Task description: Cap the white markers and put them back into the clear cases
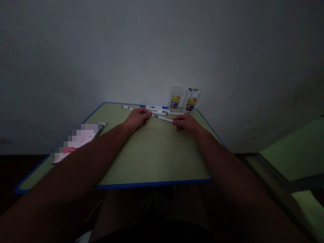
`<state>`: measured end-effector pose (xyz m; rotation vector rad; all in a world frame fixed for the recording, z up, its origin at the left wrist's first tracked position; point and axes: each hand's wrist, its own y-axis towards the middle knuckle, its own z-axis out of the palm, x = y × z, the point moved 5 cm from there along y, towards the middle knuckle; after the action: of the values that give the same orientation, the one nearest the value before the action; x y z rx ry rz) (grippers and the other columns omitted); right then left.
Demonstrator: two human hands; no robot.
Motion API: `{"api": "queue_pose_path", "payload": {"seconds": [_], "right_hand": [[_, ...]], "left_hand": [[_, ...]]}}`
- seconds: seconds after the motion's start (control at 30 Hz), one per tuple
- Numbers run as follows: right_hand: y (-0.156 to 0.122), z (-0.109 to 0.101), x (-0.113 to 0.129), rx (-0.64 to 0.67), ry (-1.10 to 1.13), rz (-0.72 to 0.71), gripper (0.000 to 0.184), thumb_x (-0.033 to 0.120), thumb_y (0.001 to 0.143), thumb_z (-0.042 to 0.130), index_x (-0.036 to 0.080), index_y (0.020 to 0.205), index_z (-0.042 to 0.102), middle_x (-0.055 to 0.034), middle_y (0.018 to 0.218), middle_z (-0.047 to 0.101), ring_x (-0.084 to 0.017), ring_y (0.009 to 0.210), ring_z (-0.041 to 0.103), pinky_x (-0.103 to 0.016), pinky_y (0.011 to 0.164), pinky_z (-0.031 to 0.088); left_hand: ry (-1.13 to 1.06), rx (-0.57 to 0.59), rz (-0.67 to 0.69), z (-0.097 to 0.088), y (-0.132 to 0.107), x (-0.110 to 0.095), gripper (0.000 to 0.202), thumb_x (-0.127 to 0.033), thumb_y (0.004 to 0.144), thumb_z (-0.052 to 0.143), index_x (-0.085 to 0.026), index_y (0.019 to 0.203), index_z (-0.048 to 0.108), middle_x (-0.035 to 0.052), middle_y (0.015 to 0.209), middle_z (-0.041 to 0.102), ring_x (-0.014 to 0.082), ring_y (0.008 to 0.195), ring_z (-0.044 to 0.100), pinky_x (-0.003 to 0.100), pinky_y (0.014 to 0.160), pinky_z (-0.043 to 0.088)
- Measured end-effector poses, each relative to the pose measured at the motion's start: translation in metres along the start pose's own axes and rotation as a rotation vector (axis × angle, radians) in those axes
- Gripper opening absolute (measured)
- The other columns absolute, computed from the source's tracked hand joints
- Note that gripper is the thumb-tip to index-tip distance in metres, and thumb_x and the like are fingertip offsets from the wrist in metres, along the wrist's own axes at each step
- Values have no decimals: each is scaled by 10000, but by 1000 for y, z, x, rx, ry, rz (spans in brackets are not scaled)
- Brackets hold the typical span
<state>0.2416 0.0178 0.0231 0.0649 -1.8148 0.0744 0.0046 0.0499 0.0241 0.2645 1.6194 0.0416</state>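
A white marker (165, 119) with a narrow grey front end lies between my two hands, above the table. My right hand (186, 123) is closed around its rear end. At the tip end, my left hand (138, 118) is closed in a pinch on a small pale piece that looks like the marker's cap; the fingers hide most of it. Just behind the hands, several white markers (158, 113) lie in a loose heap. Left of the heap are a short white piece with a dark end (125, 107) and a small white piece (131, 109).
Against the wall stand a clear case (175, 101) and another clear case with colourful tops (191, 100), both with yellow labels. A flat pink-and-white packet (76, 143), partly blurred out, lies on the left of the blue-edged table (157, 162).
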Motion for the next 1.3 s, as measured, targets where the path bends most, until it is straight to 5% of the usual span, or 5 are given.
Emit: {"api": "queue_pose_path", "payload": {"seconds": [1.3], "right_hand": [[-3,4,3,67,-31,-36,156,190,656,769,146,783,688,21,543,591,-90,459,521,-217,460,402]], "left_hand": [[71,53,5,7,-6,-3,163,-305,746,713,-172,722,622,-20,519,523,84,440,413,238,451,289]]}}
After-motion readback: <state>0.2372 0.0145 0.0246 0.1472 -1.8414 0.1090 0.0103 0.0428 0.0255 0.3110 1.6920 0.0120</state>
